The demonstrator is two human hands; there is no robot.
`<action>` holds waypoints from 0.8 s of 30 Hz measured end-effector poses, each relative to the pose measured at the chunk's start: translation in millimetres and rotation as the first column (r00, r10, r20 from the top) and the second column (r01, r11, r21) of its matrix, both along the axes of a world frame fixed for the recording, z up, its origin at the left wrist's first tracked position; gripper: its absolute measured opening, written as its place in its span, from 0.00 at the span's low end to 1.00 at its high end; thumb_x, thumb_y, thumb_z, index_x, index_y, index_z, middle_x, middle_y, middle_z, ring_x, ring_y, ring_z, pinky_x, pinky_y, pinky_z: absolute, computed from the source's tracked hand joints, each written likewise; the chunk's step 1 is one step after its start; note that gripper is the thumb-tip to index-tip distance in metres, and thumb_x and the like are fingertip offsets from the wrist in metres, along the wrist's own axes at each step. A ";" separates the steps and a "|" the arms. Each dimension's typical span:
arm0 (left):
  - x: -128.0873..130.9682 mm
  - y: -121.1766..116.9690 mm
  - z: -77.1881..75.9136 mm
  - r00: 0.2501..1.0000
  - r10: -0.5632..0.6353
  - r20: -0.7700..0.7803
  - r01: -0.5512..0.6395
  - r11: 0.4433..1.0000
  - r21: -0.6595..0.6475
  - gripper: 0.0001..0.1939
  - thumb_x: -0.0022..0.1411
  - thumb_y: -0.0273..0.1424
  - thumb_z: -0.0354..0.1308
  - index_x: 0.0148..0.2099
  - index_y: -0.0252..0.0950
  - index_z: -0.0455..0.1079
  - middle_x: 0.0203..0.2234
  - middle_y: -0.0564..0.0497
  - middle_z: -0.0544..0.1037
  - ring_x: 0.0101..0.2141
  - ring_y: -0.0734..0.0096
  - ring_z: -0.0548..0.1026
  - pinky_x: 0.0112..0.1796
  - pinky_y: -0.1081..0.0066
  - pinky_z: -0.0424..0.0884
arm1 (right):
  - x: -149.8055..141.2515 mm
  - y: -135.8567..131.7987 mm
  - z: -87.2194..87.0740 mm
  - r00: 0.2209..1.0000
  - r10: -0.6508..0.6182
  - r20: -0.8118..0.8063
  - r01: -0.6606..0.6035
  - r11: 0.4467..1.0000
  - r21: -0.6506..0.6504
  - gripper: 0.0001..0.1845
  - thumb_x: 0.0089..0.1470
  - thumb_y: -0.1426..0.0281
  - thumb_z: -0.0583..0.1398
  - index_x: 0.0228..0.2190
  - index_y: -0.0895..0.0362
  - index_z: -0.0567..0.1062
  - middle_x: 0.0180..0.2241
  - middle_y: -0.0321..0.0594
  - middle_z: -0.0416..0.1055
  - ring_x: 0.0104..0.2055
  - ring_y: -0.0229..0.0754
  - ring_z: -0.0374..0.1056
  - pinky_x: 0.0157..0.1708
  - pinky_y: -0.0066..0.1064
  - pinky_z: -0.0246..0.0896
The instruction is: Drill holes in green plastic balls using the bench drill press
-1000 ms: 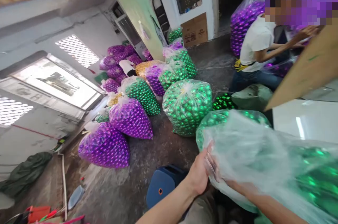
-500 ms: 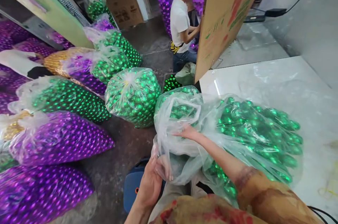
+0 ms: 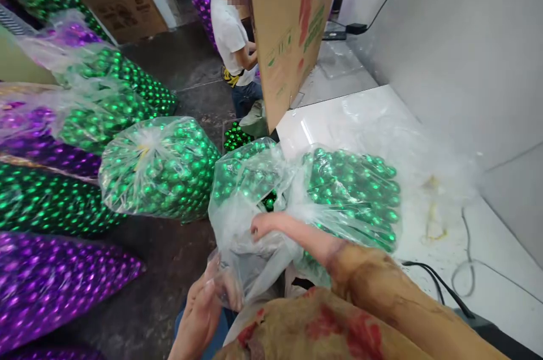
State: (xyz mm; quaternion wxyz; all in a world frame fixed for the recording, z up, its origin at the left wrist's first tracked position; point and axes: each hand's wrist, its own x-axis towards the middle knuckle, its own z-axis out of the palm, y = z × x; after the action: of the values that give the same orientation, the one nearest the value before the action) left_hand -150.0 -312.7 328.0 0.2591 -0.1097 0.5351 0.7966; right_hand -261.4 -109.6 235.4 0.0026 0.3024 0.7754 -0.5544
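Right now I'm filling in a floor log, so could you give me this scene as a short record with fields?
Left hand: holding the near edge of a clear bag
Right hand: curled at the same bag's plastic, exact grip unclear
Bag contents: green balls
White table: more green balls in clear plastic
Floor at left: gathered green-ball bag and, nearer, purple-ball bag
Nearby: co-worker in white shirt, beside upright cardboard

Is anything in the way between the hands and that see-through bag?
No, nothing visible is in the way. The left hand holds the edge of the clear plastic bag, and the right hand touches its loose plastic, though its grip is hidden.
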 end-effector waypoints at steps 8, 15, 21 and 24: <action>-19.3 15.9 15.5 0.983 0.179 0.042 -0.174 0.979 -0.109 0.20 0.50 0.39 0.68 0.46 0.41 0.76 0.23 0.52 0.75 0.28 0.65 0.74 0.33 0.67 0.74 | 60.7 237.8 17.6 0.792 -0.609 0.048 0.527 0.721 0.449 0.25 0.59 0.66 0.50 0.56 0.62 0.65 0.60 0.57 0.60 0.65 0.51 0.52 0.62 0.48 0.51; -45.3 27.8 45.1 0.975 0.205 0.082 -0.194 0.973 -0.123 0.12 0.50 0.37 0.67 0.34 0.36 0.73 0.23 0.52 0.72 0.26 0.69 0.71 0.27 0.71 0.71 | 149.6 266.4 -65.9 0.462 -0.743 0.484 0.559 0.668 0.491 0.24 0.57 0.63 0.60 0.53 0.61 0.67 0.56 0.53 0.64 0.58 0.53 0.62 0.56 0.54 0.61; -43.5 43.6 56.7 0.962 0.134 0.237 -0.084 0.974 -0.210 0.12 0.51 0.37 0.65 0.31 0.37 0.67 0.15 0.58 0.61 0.17 0.76 0.59 0.19 0.76 0.61 | 152.1 274.9 -100.2 0.552 -0.666 0.502 0.484 0.746 0.458 0.17 0.60 0.60 0.58 0.46 0.60 0.72 0.47 0.44 0.71 0.49 0.43 0.69 0.51 0.44 0.66; -44.1 46.7 58.5 0.963 0.117 0.244 -0.044 0.958 -0.283 0.17 0.50 0.45 0.63 0.31 0.38 0.64 0.18 0.56 0.66 0.17 0.76 0.60 0.18 0.76 0.59 | 154.7 281.7 -103.4 0.580 -0.707 0.406 0.496 0.701 0.512 0.21 0.63 0.58 0.53 0.49 0.61 0.70 0.46 0.46 0.71 0.47 0.42 0.69 0.50 0.43 0.66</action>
State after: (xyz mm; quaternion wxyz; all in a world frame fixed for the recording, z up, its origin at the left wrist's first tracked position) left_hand -194.1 -266.0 386.5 0.2761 -0.2693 0.5972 0.7033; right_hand -106.7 172.1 132.1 -0.0078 0.6988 0.6673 -0.2575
